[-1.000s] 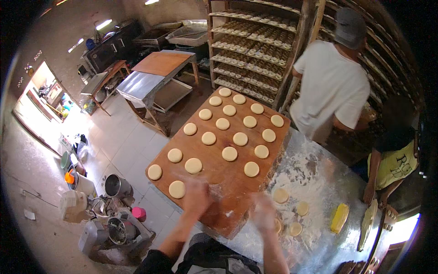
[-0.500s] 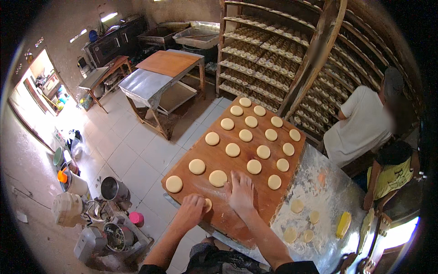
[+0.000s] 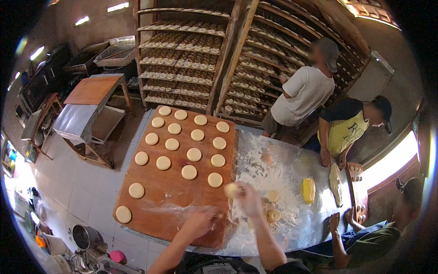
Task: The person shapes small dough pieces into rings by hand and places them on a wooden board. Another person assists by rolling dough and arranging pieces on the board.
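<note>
Raised over the right edge of the wooden board [image 3: 159,192], my right hand [image 3: 249,200] grips a pale dough round [image 3: 232,190], slightly blurred. My left hand [image 3: 200,223] is low over the board's floury near part, its fingers curled; whatever they may hold is too blurred to make out. Rows of flat dough rounds [image 3: 189,171] cover the board's upper part. Beside it, on the floured metal table [image 3: 255,155], lie a few more rounds [image 3: 273,196], a yellow block [image 3: 308,191] and a long dough strip [image 3: 336,187].
Three co-workers stand nearby: one in white [image 3: 301,96] at the tall racks [image 3: 182,59], one in yellow [image 3: 342,137], another [image 3: 378,233] with hands at the table's right. A side table [image 3: 77,114] stands left; pots [image 3: 84,239] and buckets sit lower left.
The view has swung right. My right hand has risen from the board with a dough round in it. Fewer rounds lie near my hands. The person in white has moved along the racks.
</note>
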Action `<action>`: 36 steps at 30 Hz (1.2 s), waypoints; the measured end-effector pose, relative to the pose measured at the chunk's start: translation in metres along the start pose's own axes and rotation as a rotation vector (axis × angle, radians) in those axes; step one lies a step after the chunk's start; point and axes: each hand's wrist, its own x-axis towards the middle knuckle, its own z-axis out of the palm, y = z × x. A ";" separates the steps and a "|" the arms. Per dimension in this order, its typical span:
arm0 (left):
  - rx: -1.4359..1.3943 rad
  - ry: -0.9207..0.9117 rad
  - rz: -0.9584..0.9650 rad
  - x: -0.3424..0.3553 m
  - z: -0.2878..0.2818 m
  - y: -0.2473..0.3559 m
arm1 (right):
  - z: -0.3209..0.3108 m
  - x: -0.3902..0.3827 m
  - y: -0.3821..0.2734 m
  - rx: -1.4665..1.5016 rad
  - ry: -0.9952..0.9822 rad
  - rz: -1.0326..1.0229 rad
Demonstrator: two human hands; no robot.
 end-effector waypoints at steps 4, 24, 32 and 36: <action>-0.114 -0.218 0.282 0.093 0.093 0.018 | -0.114 0.043 0.099 -0.025 0.281 0.120; 0.900 0.850 -0.884 -0.145 -0.094 -0.109 | 0.263 -0.003 -0.116 -0.610 -0.059 -0.719; 0.168 0.634 -0.716 -0.161 -0.112 -0.109 | 0.262 -0.031 -0.127 0.173 -0.685 -0.425; -0.347 0.694 -0.364 -0.099 -0.084 -0.066 | 0.118 -0.026 -0.044 0.147 -0.426 -0.262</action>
